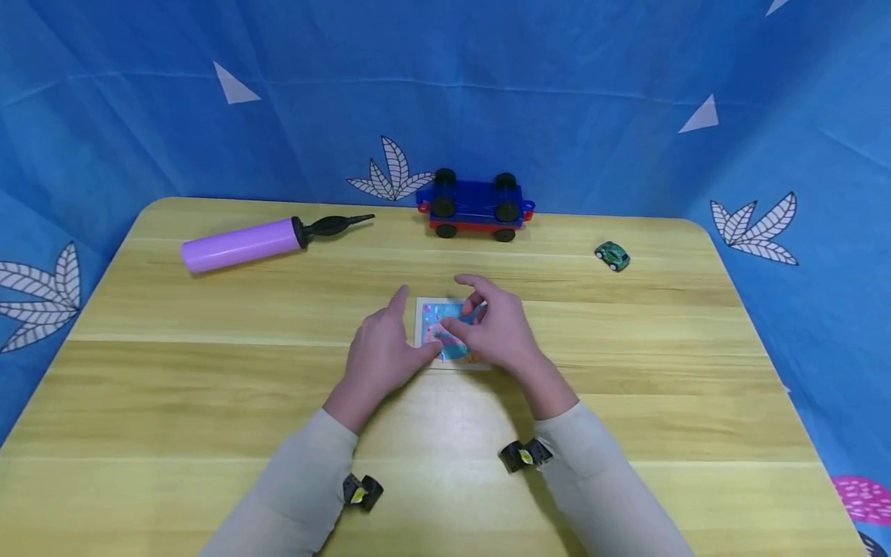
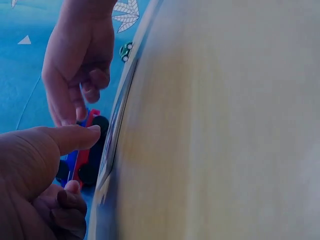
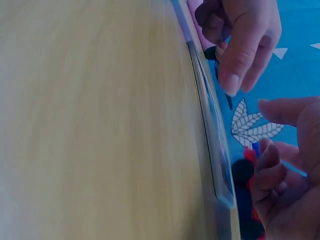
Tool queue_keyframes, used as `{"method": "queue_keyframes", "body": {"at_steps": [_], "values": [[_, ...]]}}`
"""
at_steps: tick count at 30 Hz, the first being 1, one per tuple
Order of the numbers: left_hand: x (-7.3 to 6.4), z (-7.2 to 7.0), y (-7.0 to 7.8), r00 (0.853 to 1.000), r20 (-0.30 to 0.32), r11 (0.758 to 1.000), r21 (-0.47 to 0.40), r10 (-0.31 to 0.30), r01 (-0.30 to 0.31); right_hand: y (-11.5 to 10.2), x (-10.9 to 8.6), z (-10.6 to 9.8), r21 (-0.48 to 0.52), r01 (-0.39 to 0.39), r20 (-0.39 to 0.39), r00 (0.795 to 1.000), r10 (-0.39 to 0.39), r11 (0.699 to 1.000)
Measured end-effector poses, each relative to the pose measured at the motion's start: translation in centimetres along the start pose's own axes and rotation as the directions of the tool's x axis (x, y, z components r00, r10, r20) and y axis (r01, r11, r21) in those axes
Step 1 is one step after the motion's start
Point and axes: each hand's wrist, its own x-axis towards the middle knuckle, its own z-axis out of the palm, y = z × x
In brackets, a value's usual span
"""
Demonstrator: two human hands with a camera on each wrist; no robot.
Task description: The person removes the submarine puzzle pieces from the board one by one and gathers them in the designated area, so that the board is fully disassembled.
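A small flat square picture board [image 1: 431,309] with a white border and a blue and pink print lies on the table in the head view. My left hand [image 1: 381,352] is at its left side, thumb and index finger spread apart. Over the board's right part hovers my right hand [image 1: 497,325], with a gap between thumb and index finger and the other fingers bent. Both wrist views show the board edge-on, with the right hand [image 2: 82,60] and the left hand [image 3: 245,45] apart from each other. No object shows in either hand.
A purple hand pump [image 1: 244,246] with a black nozzle lies at the back left. Two toy vehicle bases, blue upside down [image 1: 476,201] on red, stand at the back edge. A small green toy car [image 1: 612,255] is at the back right. Blue patterned cloth [image 1: 557,93] hangs behind.
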Motion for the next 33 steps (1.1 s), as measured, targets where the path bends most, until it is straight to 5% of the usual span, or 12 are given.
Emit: {"method": "queue_keyframes", "body": {"at_steps": [18,33], "values": [[-0.2,1.2,0.3,0.990,0.121,0.997,0.031,0.070,-0.074,0.8,1.4,1.4,-0.021,-0.082,0.097,0.992,0.084,0.996],[-0.3,1.0,-0.1,0.987,0.136,0.996,0.032,0.080,-0.085,0.9,1.8,1.2,-0.048,-0.110,0.144,0.983,0.116,0.993]]}}
